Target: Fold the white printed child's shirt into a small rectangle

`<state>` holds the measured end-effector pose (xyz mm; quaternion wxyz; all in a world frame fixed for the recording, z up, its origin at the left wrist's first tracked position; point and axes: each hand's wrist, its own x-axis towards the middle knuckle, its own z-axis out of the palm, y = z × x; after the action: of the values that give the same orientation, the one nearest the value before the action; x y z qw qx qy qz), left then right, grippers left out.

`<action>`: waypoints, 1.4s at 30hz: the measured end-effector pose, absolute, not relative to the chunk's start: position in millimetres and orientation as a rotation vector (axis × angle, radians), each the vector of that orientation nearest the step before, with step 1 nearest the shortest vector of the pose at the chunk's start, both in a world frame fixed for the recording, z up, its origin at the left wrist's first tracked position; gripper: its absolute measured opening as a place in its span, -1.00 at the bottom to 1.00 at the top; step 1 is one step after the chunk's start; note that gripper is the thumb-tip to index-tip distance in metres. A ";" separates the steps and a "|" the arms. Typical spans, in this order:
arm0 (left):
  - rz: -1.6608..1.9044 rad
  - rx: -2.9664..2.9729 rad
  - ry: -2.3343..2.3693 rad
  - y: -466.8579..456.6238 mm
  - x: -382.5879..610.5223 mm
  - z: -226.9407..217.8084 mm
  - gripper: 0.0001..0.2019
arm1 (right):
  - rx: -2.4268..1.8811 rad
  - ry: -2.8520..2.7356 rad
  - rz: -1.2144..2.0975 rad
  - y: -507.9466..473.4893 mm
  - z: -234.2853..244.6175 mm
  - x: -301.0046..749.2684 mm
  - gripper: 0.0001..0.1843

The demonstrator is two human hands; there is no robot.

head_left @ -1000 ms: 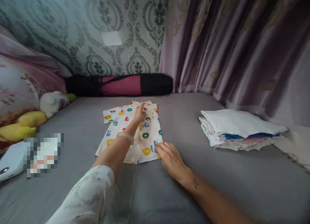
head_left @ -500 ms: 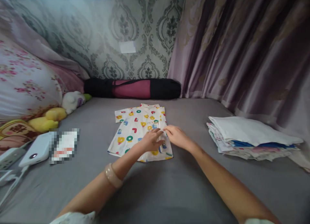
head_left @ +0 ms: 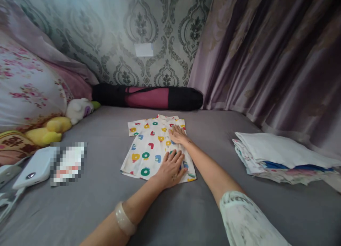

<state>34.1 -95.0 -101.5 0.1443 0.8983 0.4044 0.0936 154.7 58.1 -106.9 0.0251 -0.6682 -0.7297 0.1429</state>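
A small white short-sleeved shirt with a colourful print lies spread on the grey bed sheet, collar toward the wall. Its left sleeve sticks out, while no sleeve shows on the right side. My left hand rests flat on the lower right part of the shirt, fingers spread. Farther up, my right hand lies flat on the shirt's upper right part, fingers stretched out. Parts of the print are hidden under both hands.
On the right is a stack of folded clothes. A black and red long bag lies along the wall. At left are a white power bank, a blurred-out packet, yellow plush toys and a floral pillow.
My right hand has let go its pinch at the shirt's right edge and moved up, now flat. My left hand has moved slightly nearer and lies flatter. The view has shifted a little.
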 end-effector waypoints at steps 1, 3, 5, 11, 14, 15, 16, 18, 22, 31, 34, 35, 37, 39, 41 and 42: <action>0.273 2.592 1.155 -95.0 33.3 -102.1 -0.38 | -2.075 -2.246 0.429 63.8 -108.8 155.8 -0.24; 0.282 2.589 1.147 -95.0 31.8 -103.0 -0.36 | -2.091 -2.223 0.393 75.3 -112.0 158.1 -0.24; 0.284 2.583 1.140 -94.9 30.6 -104.0 -0.35 | -2.122 -2.188 0.353 86.6 -114.6 160.7 -0.25; 0.293 2.619 1.126 -96.3 28.9 -108.4 -0.35 | -2.182 -2.093 0.233 108.5 -117.6 166.7 -0.28; 0.301 2.664 1.121 -97.1 29.1 -111.7 -0.38 | -2.165 -2.054 0.132 108.7 -118.9 166.4 -0.28; 0.303 2.676 1.122 -97.4 29.2 -112.6 -0.39 | -2.158 -2.043 0.108 108.0 -119.3 166.0 -0.29; 0.306 2.684 1.123 -97.7 29.2 -113.2 -0.39 | -2.153 -2.037 0.092 107.3 -119.7 165.6 -0.29; 0.321 2.688 1.125 -98.3 29.0 -113.3 -0.39 | -2.155 -2.032 0.092 106.6 -119.4 165.5 -0.30; 0.385 2.656 1.139 -98.3 28.1 -108.6 -0.40 | -2.198 -2.038 0.220 109.2 -113.8 165.8 -0.30; 0.403 2.574 1.568 -89.5 14.9 -111.4 -0.32 | -2.184 -2.025 0.192 125.7 -112.4 139.0 -0.26; 0.320 2.549 1.538 -89.4 11.0 -118.7 -0.24 | -2.212 -1.988 0.159 131.3 -121.7 135.3 -0.24; 0.310 2.542 1.530 -89.6 10.5 -119.9 -0.23 | -2.210 -1.981 0.143 132.3 -124.6 135.0 -0.23; 0.301 2.519 1.524 -89.6 10.6 -120.1 -0.21 | -2.199 -1.970 0.114 133.2 -129.0 135.1 -0.23; 0.289 2.487 1.521 -89.1 10.8 -117.9 -0.20 | -2.197 -1.965 0.106 133.3 -130.3 135.6 -0.23; 0.278 2.462 1.509 -88.4 10.5 -114.1 -0.19 | -2.200 -1.971 0.132 133.6 -127.7 137.0 -0.22; 0.277 2.454 1.501 -88.0 10.1 -112.0 -0.19 | -2.200 -1.980 0.169 133.8 -124.9 138.3 -0.22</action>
<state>10.1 -88.0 -112.0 0.1254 0.8424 0.5154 0.0951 138.3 133.8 -124.9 0.0882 -0.7392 -0.6652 0.0567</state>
